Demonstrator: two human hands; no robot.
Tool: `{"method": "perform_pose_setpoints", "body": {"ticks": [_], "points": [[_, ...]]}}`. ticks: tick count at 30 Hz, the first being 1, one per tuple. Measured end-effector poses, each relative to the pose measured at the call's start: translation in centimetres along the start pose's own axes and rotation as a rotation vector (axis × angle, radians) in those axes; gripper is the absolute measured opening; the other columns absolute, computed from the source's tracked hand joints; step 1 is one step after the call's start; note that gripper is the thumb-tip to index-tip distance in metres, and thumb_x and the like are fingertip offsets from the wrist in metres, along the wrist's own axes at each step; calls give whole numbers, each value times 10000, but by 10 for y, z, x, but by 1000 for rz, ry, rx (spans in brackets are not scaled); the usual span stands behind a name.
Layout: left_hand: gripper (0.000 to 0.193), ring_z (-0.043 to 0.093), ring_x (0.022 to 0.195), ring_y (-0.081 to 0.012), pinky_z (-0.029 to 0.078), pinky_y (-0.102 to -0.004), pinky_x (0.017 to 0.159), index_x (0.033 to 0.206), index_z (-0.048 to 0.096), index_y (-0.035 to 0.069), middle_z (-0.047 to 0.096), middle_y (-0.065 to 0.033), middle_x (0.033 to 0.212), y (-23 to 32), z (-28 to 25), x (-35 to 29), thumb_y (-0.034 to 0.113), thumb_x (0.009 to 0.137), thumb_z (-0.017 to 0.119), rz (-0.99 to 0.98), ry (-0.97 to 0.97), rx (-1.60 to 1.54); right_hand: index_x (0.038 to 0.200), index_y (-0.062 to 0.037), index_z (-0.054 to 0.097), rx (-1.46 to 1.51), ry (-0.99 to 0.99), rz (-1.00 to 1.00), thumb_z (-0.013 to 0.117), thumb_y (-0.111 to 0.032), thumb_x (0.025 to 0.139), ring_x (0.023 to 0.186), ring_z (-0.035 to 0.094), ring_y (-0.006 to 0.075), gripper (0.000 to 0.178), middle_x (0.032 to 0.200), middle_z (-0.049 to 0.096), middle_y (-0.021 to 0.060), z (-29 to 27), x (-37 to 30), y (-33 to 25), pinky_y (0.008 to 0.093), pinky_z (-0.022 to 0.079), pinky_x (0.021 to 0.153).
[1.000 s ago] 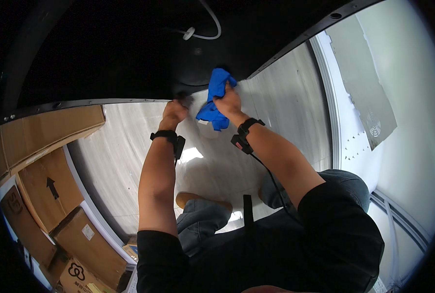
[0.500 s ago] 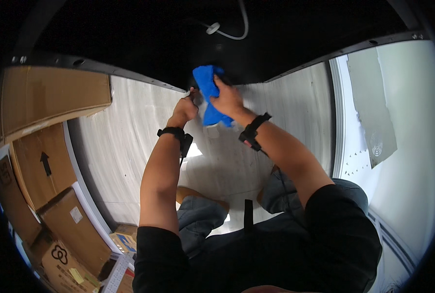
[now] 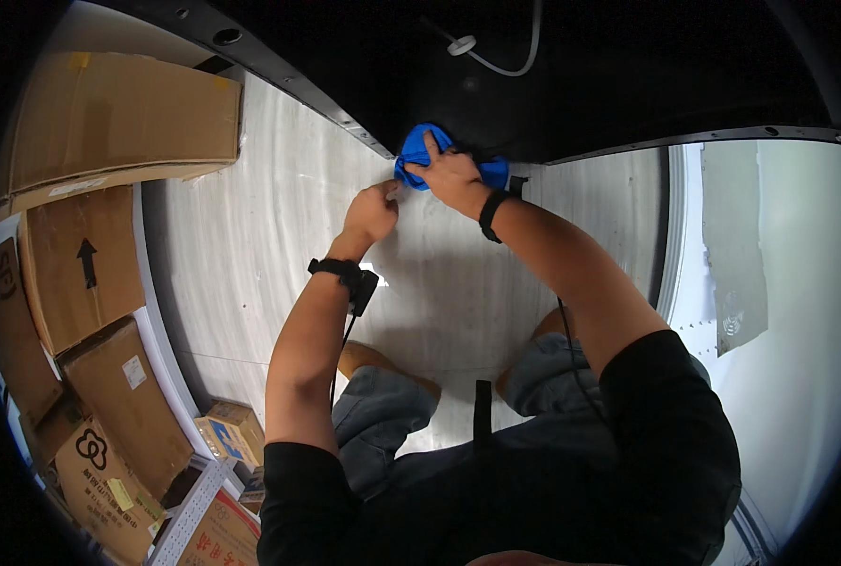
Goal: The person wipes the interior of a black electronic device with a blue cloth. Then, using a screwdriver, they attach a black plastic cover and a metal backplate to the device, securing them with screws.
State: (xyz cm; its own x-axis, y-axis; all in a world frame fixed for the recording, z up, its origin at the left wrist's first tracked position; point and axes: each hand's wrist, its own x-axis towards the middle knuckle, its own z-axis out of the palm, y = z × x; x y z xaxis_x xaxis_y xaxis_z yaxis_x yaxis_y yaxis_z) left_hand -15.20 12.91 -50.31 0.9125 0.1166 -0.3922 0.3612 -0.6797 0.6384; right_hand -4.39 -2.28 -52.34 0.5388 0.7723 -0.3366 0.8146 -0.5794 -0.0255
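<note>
A blue cloth (image 3: 420, 141) lies bunched at 12 o'clock, against the lower edge of a black cabinet (image 3: 647, 80), above the grey floor (image 3: 279, 217). The right hand (image 3: 455, 176) rests on top of it, forefinger and thumb apart; its other fingers are hard to make out. That spread probably keeps the loose folds under control — a pinch would hold only one spot. The left hand (image 3: 373, 211) is just beside the cloth, at its 7 o'clock, with fingers curled together; I cannot tell whether they grip anything. It seems placed there to stay close to the cabinet's corner. A pale tube (image 3: 526, 61) with a white disc (image 3: 461, 44) hangs toward 12 o'clock — well apart from both hands. A large cardboard box (image 3: 137, 118) sits at 10 o'clock.
</note>
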Motion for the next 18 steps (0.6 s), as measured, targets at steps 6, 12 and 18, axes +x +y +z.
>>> {"method": "perform_pose_setpoints", "body": {"ticks": [6,12,18], "points": [[481,575,1074,-330,467,-365,925,1238,563,38,541,-198,1276,24,10,18,49,760,512,69,73,22,1252,-362,569,85,80,12,489,-183,889,932,647,344,413,1480,277,232,13,-20,24,405,549,735],[634,493,1226,-309,413,-350,1024,1386,386,15,307,-164,1484,14,24,43,67,758,460,67,7,269,1283,-369,551,110,-69,108,544,-90,861,919,664,294,506,1510,259,185,-2,-72,73,369,531,821],[771,471,1257,-303,399,-349,1042,1475,205,42,136,-153,1546,22,21,54,101,745,448,-87,-260,355,1310,-399,520,65,-111,155,603,-107,843,1059,611,317,557,1550,186,124,6,-88,90,370,509,891]]}}
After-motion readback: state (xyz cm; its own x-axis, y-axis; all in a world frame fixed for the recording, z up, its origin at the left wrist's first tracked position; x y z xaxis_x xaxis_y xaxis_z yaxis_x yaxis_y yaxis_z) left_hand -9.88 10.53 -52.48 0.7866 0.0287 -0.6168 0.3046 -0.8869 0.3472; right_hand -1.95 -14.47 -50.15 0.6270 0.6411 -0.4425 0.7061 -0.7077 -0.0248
